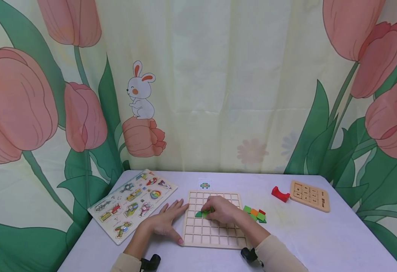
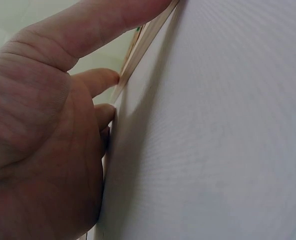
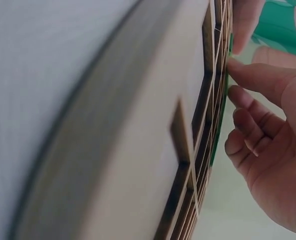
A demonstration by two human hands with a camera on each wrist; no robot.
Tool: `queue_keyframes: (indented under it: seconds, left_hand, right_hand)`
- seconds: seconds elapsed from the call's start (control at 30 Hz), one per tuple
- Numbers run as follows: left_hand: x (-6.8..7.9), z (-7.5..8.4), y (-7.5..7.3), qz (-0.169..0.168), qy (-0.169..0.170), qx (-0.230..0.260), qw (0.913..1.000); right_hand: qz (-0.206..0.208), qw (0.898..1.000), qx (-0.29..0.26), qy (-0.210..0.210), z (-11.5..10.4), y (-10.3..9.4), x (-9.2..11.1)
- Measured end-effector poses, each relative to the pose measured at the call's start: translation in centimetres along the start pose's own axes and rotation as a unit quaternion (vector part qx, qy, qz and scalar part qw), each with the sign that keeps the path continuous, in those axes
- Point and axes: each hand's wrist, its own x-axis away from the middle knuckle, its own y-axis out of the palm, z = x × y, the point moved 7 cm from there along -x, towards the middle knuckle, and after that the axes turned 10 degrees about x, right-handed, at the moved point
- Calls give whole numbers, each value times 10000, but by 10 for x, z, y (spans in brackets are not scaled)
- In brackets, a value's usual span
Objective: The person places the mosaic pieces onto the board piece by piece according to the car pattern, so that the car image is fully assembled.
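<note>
A square wooden grid board (image 1: 215, 240) lies on the white table. My left hand (image 1: 166, 221) is spread at its left side, thumb at the near corner and index fingertip by the upper left edge; in the left wrist view the fingers (image 2: 95, 82) lie along the board's side. Over the upper part of the grid, my right hand (image 1: 221, 209) pinches a small green piece (image 1: 212, 209), mostly hidden by the fingers. Beside it, a green piece with a curved edge (image 1: 198, 214) sits in the grid. In the right wrist view the thumb (image 3: 252, 77) meets the grid's top.
Several green, orange and red blocks (image 1: 254, 213) lie right of the board. A small pattern card (image 1: 205, 184) is behind it. At left lies a picture puzzle board (image 1: 134, 206); at right, a red arch-shaped block (image 1: 280, 194) and a wooden number board (image 1: 310, 195).
</note>
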Motion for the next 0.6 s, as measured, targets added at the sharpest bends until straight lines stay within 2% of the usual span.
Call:
queue_keyframes:
  seconds: [0.17,0.3,0.43,0.6]
  left_hand:
    - [-1,-2,1,0,-8,-26,10000]
    - [-2,-3,1,-4,-36,-5,10000]
    - [-1,-2,0,15,-26,0,10000]
    - [-2,-2,0,18,-6,5,10000]
  right_hand:
    - [102,9999,77,-3,-1,-4,2]
    - [236,9995,-149,133,1,-10,10]
    - [547,9971,-431,293,6,-20,22]
    - [941,9937,-503,335,13,-36,39]
